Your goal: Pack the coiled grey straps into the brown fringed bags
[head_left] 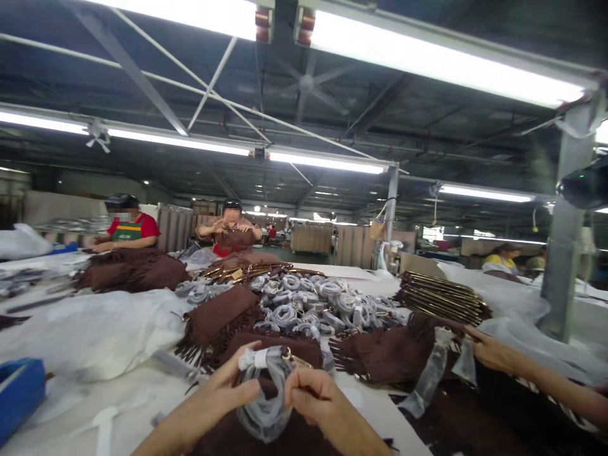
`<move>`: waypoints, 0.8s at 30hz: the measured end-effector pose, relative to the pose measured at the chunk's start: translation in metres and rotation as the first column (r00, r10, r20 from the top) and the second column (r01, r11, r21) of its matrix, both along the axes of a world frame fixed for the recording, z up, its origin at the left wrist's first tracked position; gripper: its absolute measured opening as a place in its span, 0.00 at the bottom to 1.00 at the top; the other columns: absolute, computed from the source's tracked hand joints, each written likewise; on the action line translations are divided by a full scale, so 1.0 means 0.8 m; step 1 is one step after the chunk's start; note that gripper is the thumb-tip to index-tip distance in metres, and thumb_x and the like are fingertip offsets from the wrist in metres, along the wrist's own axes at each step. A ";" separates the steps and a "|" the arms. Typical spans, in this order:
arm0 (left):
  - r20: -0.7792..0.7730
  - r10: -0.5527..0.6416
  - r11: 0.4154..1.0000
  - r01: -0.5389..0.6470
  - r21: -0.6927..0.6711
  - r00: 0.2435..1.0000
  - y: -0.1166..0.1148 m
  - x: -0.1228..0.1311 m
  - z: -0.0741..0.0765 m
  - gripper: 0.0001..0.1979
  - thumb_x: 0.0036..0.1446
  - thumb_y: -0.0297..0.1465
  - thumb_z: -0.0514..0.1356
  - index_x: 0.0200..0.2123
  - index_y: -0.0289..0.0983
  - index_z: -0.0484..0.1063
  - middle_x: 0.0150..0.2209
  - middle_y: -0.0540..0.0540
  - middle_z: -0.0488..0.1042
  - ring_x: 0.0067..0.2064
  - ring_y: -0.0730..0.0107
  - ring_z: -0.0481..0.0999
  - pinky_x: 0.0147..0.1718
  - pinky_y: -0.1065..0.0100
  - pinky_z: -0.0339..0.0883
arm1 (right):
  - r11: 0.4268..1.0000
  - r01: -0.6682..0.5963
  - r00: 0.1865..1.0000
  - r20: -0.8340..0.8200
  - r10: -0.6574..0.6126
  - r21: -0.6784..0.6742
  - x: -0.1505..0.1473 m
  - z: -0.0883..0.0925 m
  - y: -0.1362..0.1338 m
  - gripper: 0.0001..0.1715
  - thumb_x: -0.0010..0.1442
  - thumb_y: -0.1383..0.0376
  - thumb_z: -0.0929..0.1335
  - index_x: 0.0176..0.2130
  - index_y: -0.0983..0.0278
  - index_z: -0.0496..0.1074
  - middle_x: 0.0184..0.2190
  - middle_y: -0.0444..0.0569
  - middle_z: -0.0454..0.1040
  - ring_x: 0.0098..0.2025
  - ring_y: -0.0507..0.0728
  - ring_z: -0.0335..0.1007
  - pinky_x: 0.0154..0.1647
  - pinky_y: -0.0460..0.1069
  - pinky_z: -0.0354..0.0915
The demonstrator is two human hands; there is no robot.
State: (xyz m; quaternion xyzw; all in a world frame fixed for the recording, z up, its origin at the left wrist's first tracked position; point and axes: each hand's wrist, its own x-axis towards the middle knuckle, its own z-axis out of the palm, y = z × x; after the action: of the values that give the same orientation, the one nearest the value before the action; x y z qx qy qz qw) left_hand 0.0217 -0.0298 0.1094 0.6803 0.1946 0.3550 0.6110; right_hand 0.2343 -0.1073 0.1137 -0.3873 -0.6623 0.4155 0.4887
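In front of me hangs a coiled bag strap (266,411) in clear plastic, with a white band round its top and a gold metal clasp. My left hand (232,386) is closed on the coil's left side, thumb across its front. On the right side my right hand (316,392) is closed, its fingers curled in a pinch at the strap close to the clasp. Beneath the coil lies a brown fringed suede bag (223,434), partly hidden by my hands. Just beyond my hands is another brown bag (280,348).
A heap of plastic-wrapped coiled straps (327,304) covers the table's middle. Stacked bags with gold edges (441,297) stand at right. A co-worker's hand (498,351) touches a brown bag there. White plastic sheeting (99,329) and a blue bin (21,396) are at left. Two people work opposite.
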 end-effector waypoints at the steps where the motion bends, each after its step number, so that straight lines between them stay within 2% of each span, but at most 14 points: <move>1: 0.000 -0.043 0.998 0.042 -0.051 0.999 -0.005 -0.002 -0.002 0.31 0.49 0.43 0.67 0.55 0.42 0.67 0.53 0.46 0.73 0.57 0.56 0.67 0.57 0.60 0.58 | 1.000 -0.025 1.000 -0.013 0.025 -0.019 -0.001 0.002 -0.004 0.24 0.55 0.46 0.70 0.27 0.65 0.70 0.18 0.36 0.52 0.19 0.46 0.42 0.20 0.44 0.41; 3: 0.062 -0.111 0.982 0.119 -0.148 0.992 -0.013 0.001 -0.014 0.29 0.46 0.44 0.69 0.51 0.38 0.71 0.47 0.44 0.77 0.50 0.54 0.73 0.50 0.59 0.64 | 0.998 -0.048 0.997 -0.063 0.046 -0.042 0.000 0.003 -0.009 0.24 0.55 0.47 0.70 0.27 0.64 0.69 0.18 0.35 0.50 0.19 0.46 0.40 0.20 0.45 0.39; 6: 0.195 -0.103 0.969 0.143 -0.200 0.975 -0.020 0.011 -0.038 0.29 0.43 0.43 0.71 0.46 0.35 0.74 0.38 0.43 0.79 0.39 0.58 0.77 0.42 0.62 0.67 | 0.996 -0.073 0.994 -0.090 0.068 -0.054 0.005 0.001 -0.013 0.23 0.55 0.47 0.70 0.28 0.65 0.69 0.18 0.35 0.50 0.20 0.46 0.39 0.20 0.45 0.38; 9: 0.167 -0.109 0.969 0.142 -0.202 0.980 -0.022 0.008 -0.049 0.29 0.41 0.42 0.71 0.46 0.34 0.75 0.35 0.43 0.79 0.37 0.59 0.77 0.39 0.64 0.68 | 0.995 -0.080 0.997 -0.004 0.080 -0.059 0.007 0.004 -0.019 0.24 0.55 0.47 0.70 0.28 0.65 0.71 0.19 0.37 0.55 0.21 0.47 0.44 0.21 0.44 0.42; 11: 0.091 -0.181 0.963 0.196 -0.188 0.979 -0.023 -0.002 -0.042 0.32 0.41 0.41 0.71 0.50 0.36 0.73 0.39 0.42 0.79 0.42 0.56 0.76 0.42 0.62 0.68 | 0.993 -0.108 0.991 0.079 0.112 -0.050 0.006 0.009 -0.025 0.23 0.55 0.48 0.70 0.27 0.66 0.72 0.22 0.39 0.59 0.23 0.47 0.50 0.23 0.44 0.47; 14: 0.027 -0.252 0.963 0.254 -0.093 0.967 -0.027 -0.010 -0.017 0.34 0.46 0.44 0.67 0.57 0.42 0.68 0.50 0.44 0.75 0.53 0.53 0.70 0.51 0.60 0.63 | 0.976 -0.212 0.967 0.136 0.216 -0.048 0.000 0.017 -0.030 0.21 0.57 0.51 0.70 0.25 0.66 0.72 0.25 0.42 0.64 0.28 0.49 0.57 0.30 0.45 0.53; 15: -0.008 -0.235 0.971 0.234 -0.036 0.972 -0.029 -0.008 -0.007 0.31 0.48 0.45 0.65 0.56 0.42 0.69 0.50 0.44 0.75 0.54 0.54 0.70 0.51 0.61 0.63 | 0.969 -0.242 0.958 0.142 0.248 -0.056 -0.002 0.019 -0.030 0.20 0.57 0.53 0.70 0.25 0.66 0.72 0.26 0.42 0.65 0.30 0.50 0.58 0.32 0.45 0.55; 17: -0.115 -0.151 0.982 0.162 0.095 0.982 -0.032 0.004 0.006 0.22 0.53 0.42 0.62 0.50 0.40 0.74 0.45 0.46 0.77 0.47 0.58 0.73 0.45 0.65 0.65 | 0.962 -0.261 0.950 0.159 0.270 -0.078 -0.004 0.022 -0.028 0.18 0.57 0.56 0.69 0.25 0.66 0.71 0.27 0.42 0.65 0.32 0.51 0.60 0.34 0.45 0.56; 19: -0.179 -0.043 0.977 0.078 0.198 0.983 -0.030 0.023 0.007 0.14 0.55 0.38 0.60 0.41 0.37 0.78 0.35 0.48 0.76 0.36 0.66 0.72 0.36 0.70 0.65 | 0.971 -0.214 0.953 0.196 0.232 -0.109 -0.001 0.023 -0.024 0.15 0.56 0.58 0.69 0.25 0.65 0.70 0.28 0.42 0.65 0.30 0.50 0.58 0.30 0.43 0.55; 20: -0.166 -0.008 0.977 0.043 0.209 0.986 -0.027 0.032 0.003 0.12 0.55 0.37 0.61 0.37 0.36 0.78 0.31 0.50 0.74 0.33 0.68 0.70 0.32 0.72 0.63 | 0.978 -0.166 0.956 0.222 0.190 -0.123 0.002 0.024 -0.022 0.14 0.56 0.59 0.68 0.25 0.65 0.69 0.28 0.42 0.64 0.29 0.49 0.57 0.27 0.43 0.53; 22: -0.071 0.015 0.993 -0.007 0.115 0.997 -0.018 0.048 -0.011 0.12 0.52 0.38 0.62 0.32 0.34 0.76 0.27 0.51 0.72 0.29 0.72 0.68 0.29 0.74 0.61 | 0.990 -0.053 0.960 0.266 0.085 -0.128 0.010 0.025 -0.019 0.13 0.56 0.59 0.67 0.26 0.65 0.68 0.29 0.42 0.63 0.26 0.48 0.56 0.23 0.42 0.50; 24: 0.044 0.038 0.997 -0.035 -0.075 0.998 -0.007 0.059 -0.029 0.15 0.50 0.41 0.64 0.31 0.34 0.74 0.25 0.52 0.70 0.27 0.74 0.66 0.27 0.75 0.60 | 0.992 0.069 0.958 0.285 -0.035 -0.110 0.020 0.025 -0.018 0.12 0.58 0.58 0.65 0.28 0.64 0.68 0.26 0.40 0.63 0.24 0.48 0.55 0.22 0.43 0.50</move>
State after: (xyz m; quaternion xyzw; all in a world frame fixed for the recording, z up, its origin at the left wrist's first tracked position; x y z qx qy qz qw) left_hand 0.0690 -0.0355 0.0858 0.6451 0.2059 0.3741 0.6336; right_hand 0.2500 -0.1220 0.1334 -0.4884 -0.6888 0.3815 0.3761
